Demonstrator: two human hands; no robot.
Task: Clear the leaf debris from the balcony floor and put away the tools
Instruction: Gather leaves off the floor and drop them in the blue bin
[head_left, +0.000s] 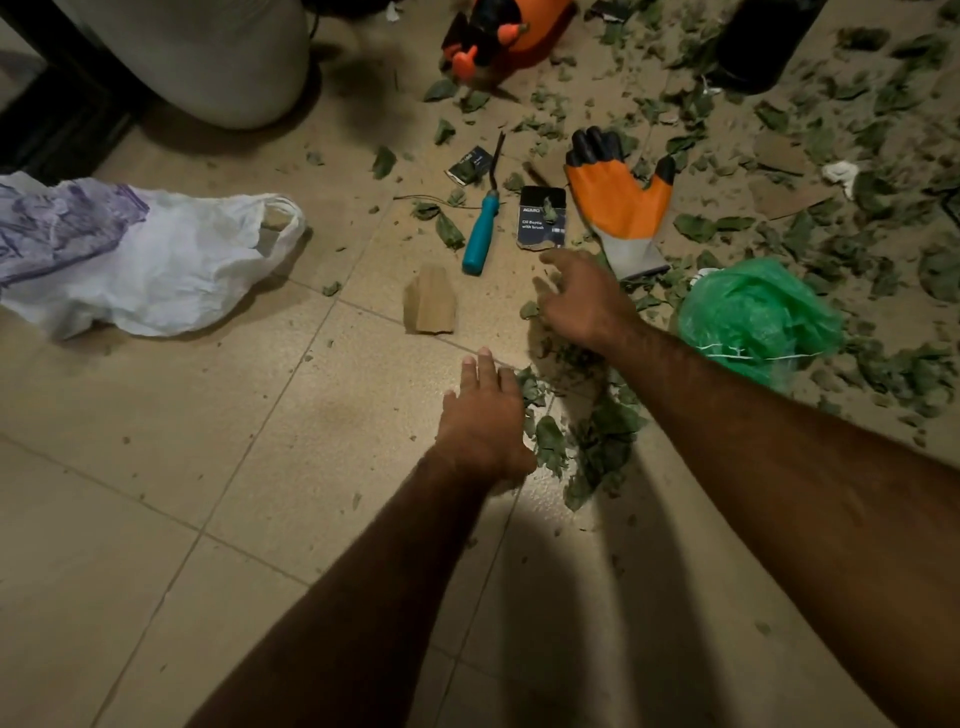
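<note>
Both left hand (480, 415) and right hand (582, 301), fingers straight and holding nothing, are at a leaf pile (597, 431) partly hidden by the right arm; the teal fork (483, 228) points toward twelve o'clock.

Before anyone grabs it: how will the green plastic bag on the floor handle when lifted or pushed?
Probably floppy: the green plastic bag is thin, crumpled film, so it should sag when lifted. Likely light for its size, though its bulge hints at contents I cannot see. Pushed, it would likely slide, not roll, dragging nearby leaves.
</note>
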